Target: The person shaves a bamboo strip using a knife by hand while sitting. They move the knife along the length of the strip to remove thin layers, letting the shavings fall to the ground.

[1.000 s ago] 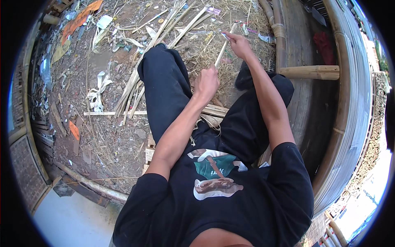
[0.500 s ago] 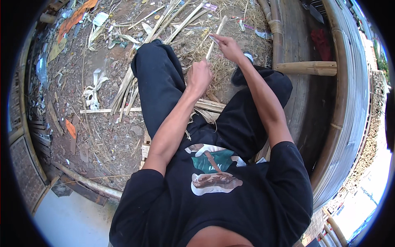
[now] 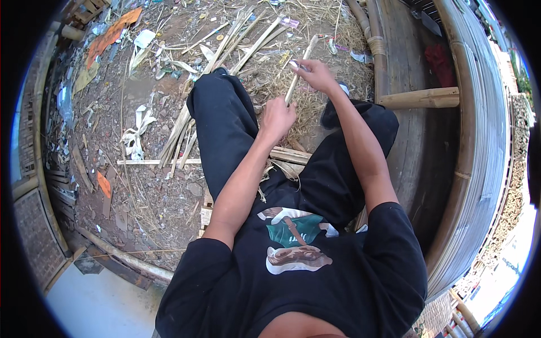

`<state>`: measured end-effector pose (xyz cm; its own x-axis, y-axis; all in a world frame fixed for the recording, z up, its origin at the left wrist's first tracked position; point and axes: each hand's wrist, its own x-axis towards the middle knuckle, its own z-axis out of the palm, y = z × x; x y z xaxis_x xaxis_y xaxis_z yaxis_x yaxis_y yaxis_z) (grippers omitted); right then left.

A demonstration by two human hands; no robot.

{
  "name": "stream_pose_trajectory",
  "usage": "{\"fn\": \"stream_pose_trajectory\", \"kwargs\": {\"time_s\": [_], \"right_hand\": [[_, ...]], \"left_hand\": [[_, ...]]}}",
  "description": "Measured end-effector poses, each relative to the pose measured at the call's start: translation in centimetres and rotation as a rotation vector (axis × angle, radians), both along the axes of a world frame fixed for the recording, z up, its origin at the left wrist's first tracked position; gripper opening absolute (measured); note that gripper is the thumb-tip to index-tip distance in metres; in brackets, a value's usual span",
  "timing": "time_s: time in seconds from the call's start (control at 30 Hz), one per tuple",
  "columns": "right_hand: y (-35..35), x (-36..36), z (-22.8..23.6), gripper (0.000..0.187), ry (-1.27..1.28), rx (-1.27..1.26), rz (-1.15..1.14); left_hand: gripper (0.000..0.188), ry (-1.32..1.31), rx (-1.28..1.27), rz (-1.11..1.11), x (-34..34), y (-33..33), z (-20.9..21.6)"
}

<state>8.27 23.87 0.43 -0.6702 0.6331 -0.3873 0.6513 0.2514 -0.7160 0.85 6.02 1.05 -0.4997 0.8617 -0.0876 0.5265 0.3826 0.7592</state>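
Note:
My left hand (image 3: 277, 119) is closed round the lower end of a pale bamboo strip (image 3: 303, 62), between my knees. The strip slants up and away, its far end free above the straw-strewn ground. Beside the strip, at about its middle, is my right hand (image 3: 316, 74), with thumb and fingers pinched. A small, pale, shiny piece (image 3: 293, 65) shows at those fingertips; its kind is too small to make out. Several split strips (image 3: 235, 39) lie on the ground beyond my left knee, and more bamboo pieces (image 3: 290, 155) lie below my hands, between my thighs.
To my right runs a raised plank platform (image 3: 403, 73) with a bamboo crosspiece (image 3: 420, 98) and a curved bamboo rail (image 3: 463, 135). Scraps, white plastic (image 3: 135, 132) and an orange sheet (image 3: 112, 36) litter the ground at left. A woven panel (image 3: 39, 225) stands at the far left.
The view has shifted slightly, so the scene sits lower. My right hand has drawn nearer to my left along the strip, its forefinger now more curled. My left hand still grips the strip.

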Motion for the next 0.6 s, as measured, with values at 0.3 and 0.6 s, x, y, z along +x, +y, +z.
{"fn": "stream_pose_trajectory", "kwargs": {"time_s": [0.3, 0.6], "right_hand": [[1.7, 0.4, -2.5, 0.035, 0.19, 0.137, -0.061], [3.4, 0.3, -2.8, 0.047, 0.363, 0.149, -0.125]], "left_hand": [[0.042, -0.751, -0.396, -0.105, -1.7, -3.5, 3.7], [0.025, -0.325, -0.085, 0.067, 1.1, -5.9, 3.6]]}}
